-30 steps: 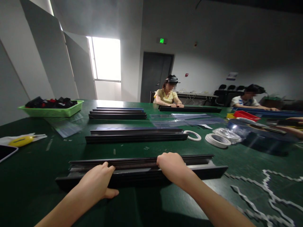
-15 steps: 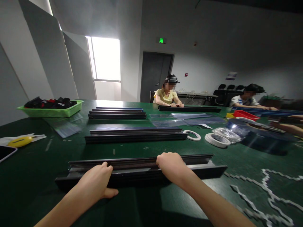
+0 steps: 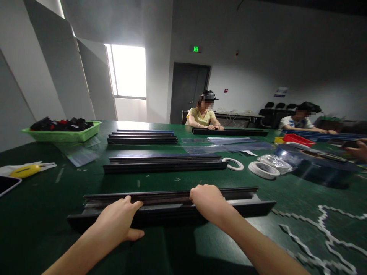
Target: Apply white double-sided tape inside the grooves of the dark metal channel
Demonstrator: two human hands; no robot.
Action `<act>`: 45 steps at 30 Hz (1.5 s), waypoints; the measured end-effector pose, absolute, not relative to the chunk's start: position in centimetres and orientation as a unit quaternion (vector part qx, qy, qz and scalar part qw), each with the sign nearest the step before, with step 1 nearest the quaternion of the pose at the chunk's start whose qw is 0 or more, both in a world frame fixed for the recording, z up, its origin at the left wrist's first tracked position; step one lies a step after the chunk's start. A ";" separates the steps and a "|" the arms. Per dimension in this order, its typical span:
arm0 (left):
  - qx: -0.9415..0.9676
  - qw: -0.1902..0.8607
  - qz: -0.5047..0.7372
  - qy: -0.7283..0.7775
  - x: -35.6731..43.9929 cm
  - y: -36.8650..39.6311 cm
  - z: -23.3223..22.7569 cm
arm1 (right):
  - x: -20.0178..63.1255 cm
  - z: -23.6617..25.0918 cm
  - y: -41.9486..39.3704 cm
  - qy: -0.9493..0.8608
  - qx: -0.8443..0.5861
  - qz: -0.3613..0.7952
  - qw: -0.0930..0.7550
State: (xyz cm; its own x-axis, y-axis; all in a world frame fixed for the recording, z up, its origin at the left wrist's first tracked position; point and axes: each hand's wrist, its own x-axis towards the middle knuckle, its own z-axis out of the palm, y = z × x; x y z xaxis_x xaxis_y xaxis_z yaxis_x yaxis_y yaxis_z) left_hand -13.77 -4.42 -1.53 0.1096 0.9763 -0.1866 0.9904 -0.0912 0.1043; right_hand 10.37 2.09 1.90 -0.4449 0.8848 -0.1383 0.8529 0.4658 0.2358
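A long black channel-shaped profile [image 3: 169, 219] lies crosswise on the green table in front of me, its hollow side up. My left hand [image 3: 119, 217] grips its near wall left of the middle, fingers over the top edge and thumb low on the near side. Right of the middle, my right hand [image 3: 208, 202] is closed, knuckles up, with the fingertips down inside the channel. What those fingertips pinch is hidden behind the hand. Between the hands, a dark reddish-brown band shows along the inside of the channel.
Beyond lie more black profiles [image 3: 166, 166], white tape rolls [image 3: 263, 170] and a large roll of clear film [image 3: 312, 164]. A green basket [image 3: 61, 134] of black parts and a yellow cutter [image 3: 25, 171] are left. White zigzag strips [image 3: 304, 244] lie right. Two people sit across the table.
A finger of my left hand has stretched a little to the right over the profile's edge. My right hand and the profile have barely moved. At the far right, another person's hand has shifted.
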 end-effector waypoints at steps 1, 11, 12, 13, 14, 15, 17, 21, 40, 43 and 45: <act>0.738 0.099 -0.036 0.667 -13.8 -4.4 -1.6 | 10.4 1.8 2.1 0.849 0.511 0.066 0.119; 0.739 0.086 -0.050 0.666 -13.8 -4.3 -2.1 | 10.5 1.7 2.2 0.847 0.514 0.065 0.119; 0.738 0.085 -0.051 0.668 -13.8 -4.3 -2.0 | 10.5 1.7 2.2 0.847 0.513 0.066 0.119; 0.737 0.084 -0.050 0.668 -13.8 -4.3 -2.0 | 10.5 1.7 2.2 0.848 0.512 0.066 0.118; 0.737 0.082 -0.049 0.669 -13.7 -4.3 -1.9 | 10.5 1.7 2.2 0.848 0.512 0.066 0.117; 0.736 0.079 -0.050 0.670 -13.7 -4.2 -1.8 | 10.5 1.7 2.2 0.849 0.512 0.066 0.118; 0.737 0.073 -0.054 0.670 -13.6 -4.2 -1.8 | 10.5 1.7 2.2 0.847 0.513 0.066 0.121; 0.743 0.052 -0.067 0.663 -13.1 -3.9 -1.9 | 10.4 2.1 2.0 0.844 0.517 0.062 0.129; 0.795 0.056 -0.008 0.604 -11.4 -3.7 -1.8 | 10.1 2.5 1.6 0.843 0.518 0.061 0.135; 0.787 0.091 0.002 0.611 -11.4 -3.8 -1.2 | 10.2 2.3 1.7 0.842 0.519 0.063 0.132; 0.781 0.108 0.000 0.615 -11.3 -3.9 -0.8 | 10.3 2.1 1.9 0.842 0.521 0.063 0.129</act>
State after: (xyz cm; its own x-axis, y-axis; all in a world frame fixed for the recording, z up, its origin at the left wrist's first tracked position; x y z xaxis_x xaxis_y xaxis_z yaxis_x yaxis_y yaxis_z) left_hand -11.31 -3.88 -0.81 0.2434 0.9608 -0.1325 0.9608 -0.2202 0.1687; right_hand 10.29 1.91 2.12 -0.4245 0.8927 -0.1511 0.8605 0.4497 0.2394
